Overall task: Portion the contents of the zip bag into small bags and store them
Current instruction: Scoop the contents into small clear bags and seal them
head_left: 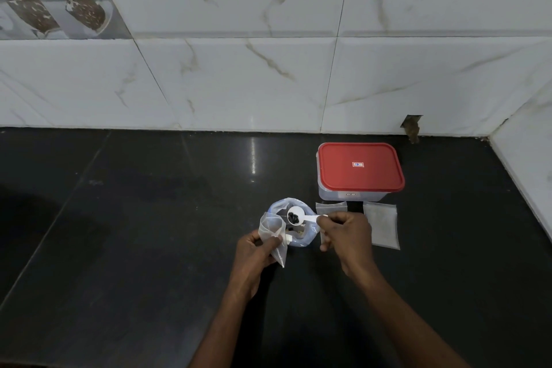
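The zip bag (301, 238), bluish and open at the top, stands on the black counter with dark pieces inside. My right hand (346, 233) grips the handle of a white scoop (295, 216) that hovers over the bag's mouth and carries a few dark pieces. My left hand (254, 251) holds a small clear bag (273, 236) upright just left of the zip bag, its mouth pinched open. The small bag looks empty.
A clear box with a red lid (360, 169) stands shut behind the bags. Two flat small bags lie on the counter, one (330, 207) partly behind my right hand, the other (382, 224) to its right. A tiled wall (268, 84) bounds the counter at the back and right.
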`<state>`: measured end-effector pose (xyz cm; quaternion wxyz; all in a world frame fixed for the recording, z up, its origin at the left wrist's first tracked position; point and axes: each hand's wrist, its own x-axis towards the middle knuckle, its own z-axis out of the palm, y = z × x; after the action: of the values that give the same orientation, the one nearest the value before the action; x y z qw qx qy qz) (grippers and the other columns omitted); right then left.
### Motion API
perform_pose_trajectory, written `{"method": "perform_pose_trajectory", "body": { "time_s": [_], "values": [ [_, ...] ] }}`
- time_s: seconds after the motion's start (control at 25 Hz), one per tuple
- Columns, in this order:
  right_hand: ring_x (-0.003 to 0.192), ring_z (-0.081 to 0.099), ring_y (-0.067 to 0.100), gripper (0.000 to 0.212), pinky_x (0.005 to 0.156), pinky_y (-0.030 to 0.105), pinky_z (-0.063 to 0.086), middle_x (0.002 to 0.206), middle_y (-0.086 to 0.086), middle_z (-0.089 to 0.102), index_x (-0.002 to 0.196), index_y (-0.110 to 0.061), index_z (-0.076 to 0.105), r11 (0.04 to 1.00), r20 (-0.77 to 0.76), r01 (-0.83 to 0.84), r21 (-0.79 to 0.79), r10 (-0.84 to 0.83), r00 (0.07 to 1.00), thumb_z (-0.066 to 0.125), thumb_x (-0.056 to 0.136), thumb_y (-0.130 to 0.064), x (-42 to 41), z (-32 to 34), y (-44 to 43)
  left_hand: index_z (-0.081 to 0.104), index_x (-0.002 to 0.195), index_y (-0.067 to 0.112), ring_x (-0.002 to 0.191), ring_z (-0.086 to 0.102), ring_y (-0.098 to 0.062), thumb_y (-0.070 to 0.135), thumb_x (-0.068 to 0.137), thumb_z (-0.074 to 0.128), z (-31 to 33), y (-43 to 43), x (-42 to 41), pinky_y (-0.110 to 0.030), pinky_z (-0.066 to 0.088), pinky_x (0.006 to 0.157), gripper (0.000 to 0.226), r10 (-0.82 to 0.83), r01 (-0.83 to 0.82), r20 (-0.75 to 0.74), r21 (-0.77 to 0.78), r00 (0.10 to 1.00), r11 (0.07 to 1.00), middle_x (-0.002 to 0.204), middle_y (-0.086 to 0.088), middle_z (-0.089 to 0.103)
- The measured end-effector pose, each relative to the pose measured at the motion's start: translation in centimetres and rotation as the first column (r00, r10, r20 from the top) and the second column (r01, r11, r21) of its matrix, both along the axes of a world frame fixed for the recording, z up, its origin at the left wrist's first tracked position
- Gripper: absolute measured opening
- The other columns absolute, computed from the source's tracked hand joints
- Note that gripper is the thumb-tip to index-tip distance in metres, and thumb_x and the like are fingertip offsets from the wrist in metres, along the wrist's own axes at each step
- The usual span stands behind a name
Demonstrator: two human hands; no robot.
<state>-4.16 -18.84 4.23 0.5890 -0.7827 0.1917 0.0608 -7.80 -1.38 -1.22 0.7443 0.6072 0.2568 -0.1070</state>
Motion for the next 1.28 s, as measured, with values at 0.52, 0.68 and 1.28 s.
{"method": "perform_pose_trajectory", "body": {
  "time_s": [0.52, 0.68, 1.28],
  "values": [
    [0.074, 0.062, 0.011, 0.024, 0.057, 0.023, 0.053, 0.094, 0.004, 0.064, 0.105, -0.010, 0.069, 0.519, 0.427, -0.104, -0.849, 0.787, 0.445, 0.050, 0.093, -0.019, -4.1, -2.8, 0.7, 0.078, 0.094, 0.007, 0.096, 0.072, -0.043, 0.006, 0.087, 0.071, 0.2, -0.2, 0.0, -0.054, 0.056, 0.091, 0.010, 0.013, -0.013, 0.039, 0.007, 0.999, 1.000, 0.095, -0.022, 0.077],
    [0.070, 0.052, 0.004, 0.011, 0.064, 0.010, 0.043, 0.081, -0.001, 0.061, 0.092, -0.010, 0.070, 0.802, 0.584, -0.097, -0.589, 0.505, 0.636, 0.062, 0.086, -0.013, -3.6, -1.9, 0.8, 0.078, 0.093, 0.007, 0.098, 0.072, -0.043, 0.002, 0.080, 0.078, -0.1, -0.1, -0.2, -0.051, 0.056, 0.091, 0.014, 0.004, -0.005, 0.045, 0.011, 0.999, 1.000, 0.096, -0.021, 0.077],
    [0.051, 0.056, 0.014, 0.020, 0.051, 0.027, 0.047, 0.066, 0.005, 0.064, 0.068, -0.007, 0.064, 0.787, 0.026, -0.339, -0.515, 0.410, 0.912, 0.061, 0.087, -0.012, -1.5, -4.3, 3.3, 0.071, 0.107, -0.004, 0.102, 0.071, -0.042, -0.010, 0.083, 0.070, -0.5, 0.6, -1.0, -0.053, 0.054, 0.097, 0.025, -0.032, 0.036, 0.063, -0.056, 0.997, 0.998, 0.104, -0.026, 0.074]
  ]
}}
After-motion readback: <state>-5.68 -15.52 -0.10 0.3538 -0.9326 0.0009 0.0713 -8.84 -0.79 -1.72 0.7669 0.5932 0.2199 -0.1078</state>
